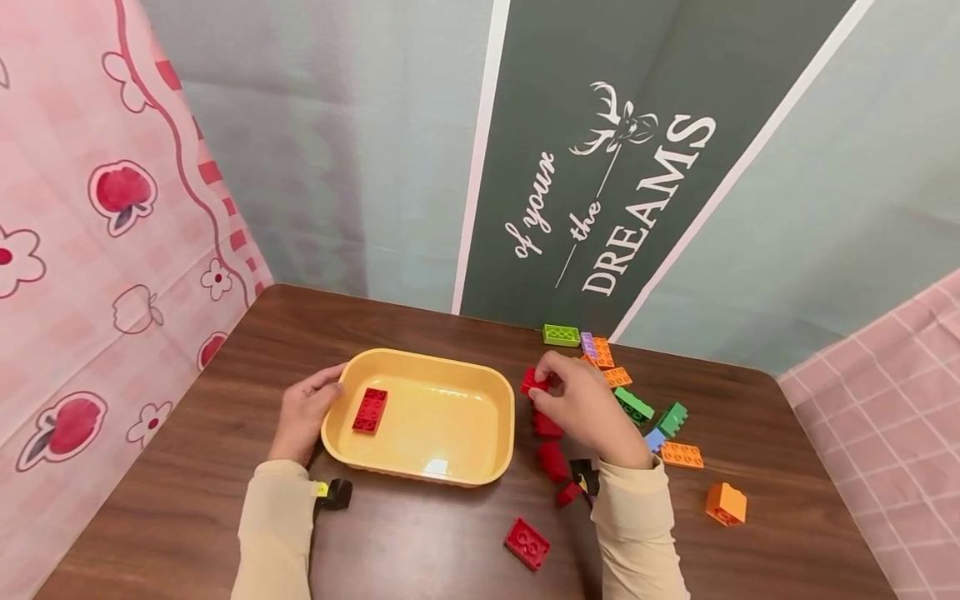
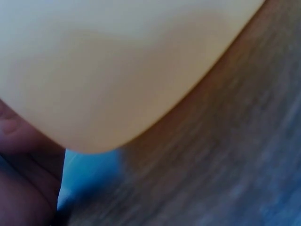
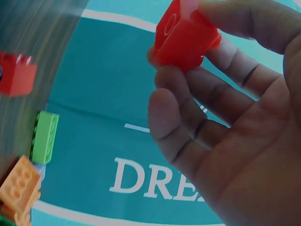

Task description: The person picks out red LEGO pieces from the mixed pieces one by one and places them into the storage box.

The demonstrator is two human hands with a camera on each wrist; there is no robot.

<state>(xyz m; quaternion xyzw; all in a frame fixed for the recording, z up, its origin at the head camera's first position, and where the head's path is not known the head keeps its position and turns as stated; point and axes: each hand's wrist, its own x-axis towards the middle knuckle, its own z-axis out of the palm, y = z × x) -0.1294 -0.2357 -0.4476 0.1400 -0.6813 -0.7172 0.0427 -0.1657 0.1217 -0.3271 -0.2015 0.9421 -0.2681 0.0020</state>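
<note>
Red plastic block (image 3: 181,40) pinched in the right hand (image 1: 588,408), a firm grip just beside the yellow tray (image 1: 442,417) the left hand (image 1: 306,408) holds; picking-up, I'd judge, calling next for a clear lift.

From the head, the tabletop (image 1: 435,537) is viewed downward; from the left wrist, the tray (image 2: 117,89) closely; the lettered backdrop (image 1: 491,287) is shared by head and right wrist.
</note>
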